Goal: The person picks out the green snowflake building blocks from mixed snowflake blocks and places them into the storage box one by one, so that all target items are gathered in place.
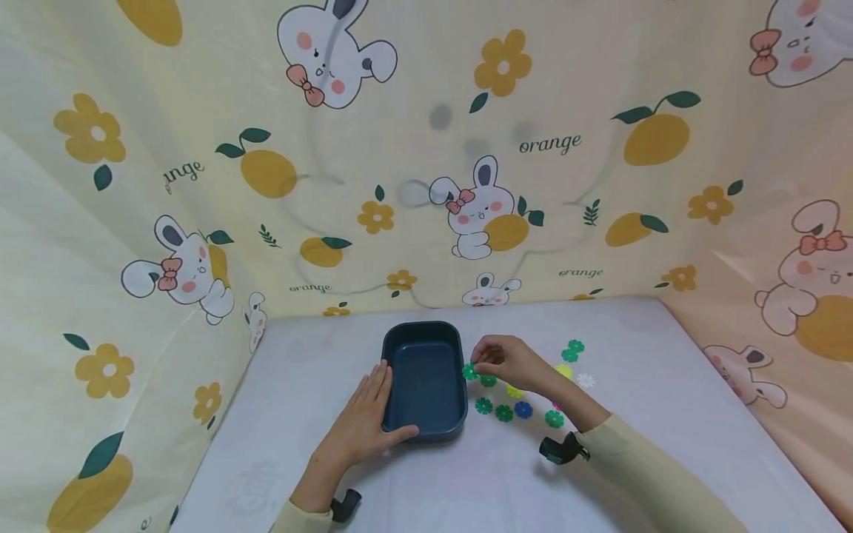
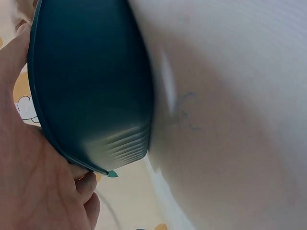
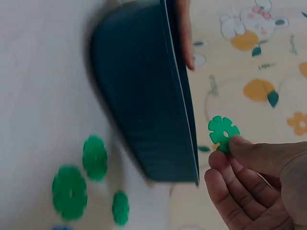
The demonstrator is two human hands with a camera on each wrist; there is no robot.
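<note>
My right hand (image 1: 509,363) pinched a green flower piece (image 1: 469,371) just above the right rim of the tray (image 1: 426,389), whose long axis ran away from me. My left hand (image 1: 363,426) lay spread against its left side.

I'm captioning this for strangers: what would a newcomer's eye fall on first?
Probably the dark blue rectangular plastic-looking tray on the white table, the left hand against its left side. Right of it, the right hand pinches a green flower-shaped disc; behind hangs a cream, rabbit-printed backdrop.
</note>
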